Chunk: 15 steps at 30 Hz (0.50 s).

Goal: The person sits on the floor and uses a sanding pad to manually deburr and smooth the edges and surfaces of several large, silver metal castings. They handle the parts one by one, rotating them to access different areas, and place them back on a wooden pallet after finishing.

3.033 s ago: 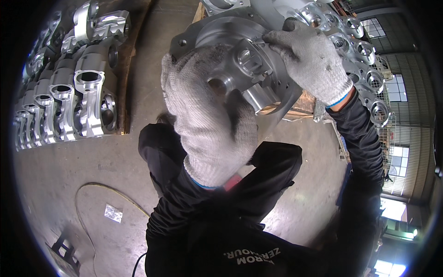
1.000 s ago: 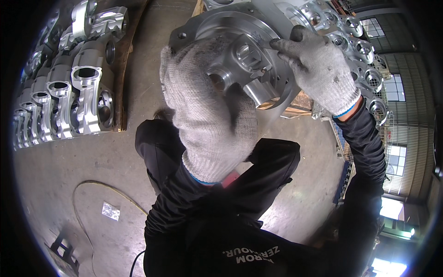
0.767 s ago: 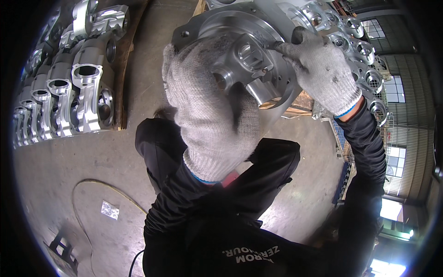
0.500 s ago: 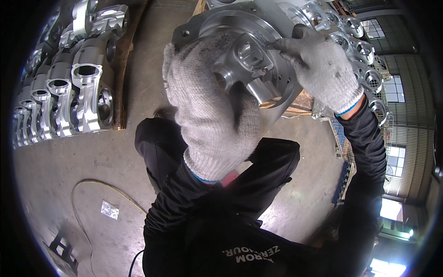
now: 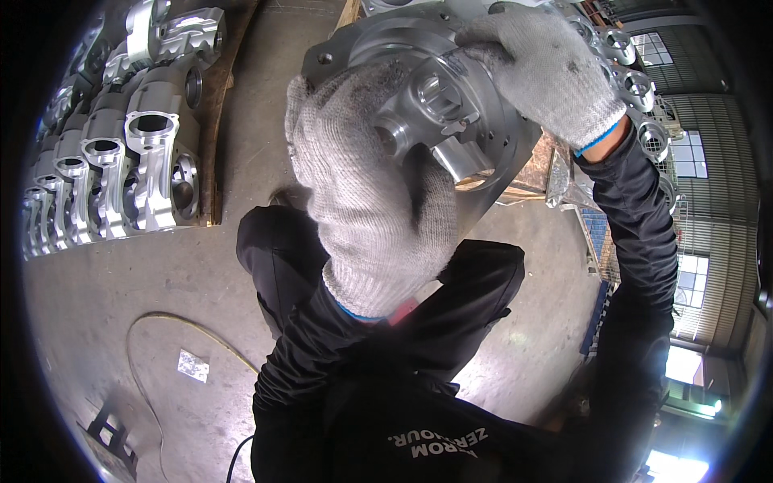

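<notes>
In front of me is a large silver metal casting (image 5: 444, 88), with a round flange, ridged rings and a short machined cylinder stub. My left hand (image 5: 362, 177), in a grey knit glove, is wrapped over its near left side, the thumb lying beside the stub. At the upper right of the flange is my right hand (image 5: 543, 68), gloved alike with dark smudges. Its fingers are curled and pressed together close to the casting's surface. Whatever they pinch, if anything, is hidden by the glove.
Rows of similar silver castings (image 5: 153, 161) stand on a wooden pallet (image 5: 216, 161) at left. More castings (image 5: 636, 88) line the right side beyond my arm. A yellowish hose (image 5: 173, 316) and a flat silvery scrap (image 5: 192, 365) lie on the concrete floor (image 5: 217, 278).
My right hand has moved up and slightly left along the flange, its fingers more curled. The left hand stays almost where it was on the casting.
</notes>
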### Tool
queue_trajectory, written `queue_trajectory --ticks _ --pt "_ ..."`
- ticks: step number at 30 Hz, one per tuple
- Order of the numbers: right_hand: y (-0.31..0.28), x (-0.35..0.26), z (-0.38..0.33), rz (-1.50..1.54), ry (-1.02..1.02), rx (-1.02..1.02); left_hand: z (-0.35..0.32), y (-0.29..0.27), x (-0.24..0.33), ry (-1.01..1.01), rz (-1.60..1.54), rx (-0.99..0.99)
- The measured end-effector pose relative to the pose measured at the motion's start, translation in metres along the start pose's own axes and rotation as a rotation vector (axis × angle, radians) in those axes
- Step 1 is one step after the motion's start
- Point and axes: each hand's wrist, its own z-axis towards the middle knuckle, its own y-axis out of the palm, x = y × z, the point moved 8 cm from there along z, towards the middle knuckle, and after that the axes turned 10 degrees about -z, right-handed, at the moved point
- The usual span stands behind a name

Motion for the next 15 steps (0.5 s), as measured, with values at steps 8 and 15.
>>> queue_trajectory --ticks 8,15 --pt "0.018 0.020 -0.005 -0.138 -0.138 -0.011 0.001 0.000 -0.002 0.025 -0.014 0.015" --pt "0.001 0.009 0.003 0.068 0.022 -0.009 0.001 0.000 0.001 -0.013 -0.015 -0.006"
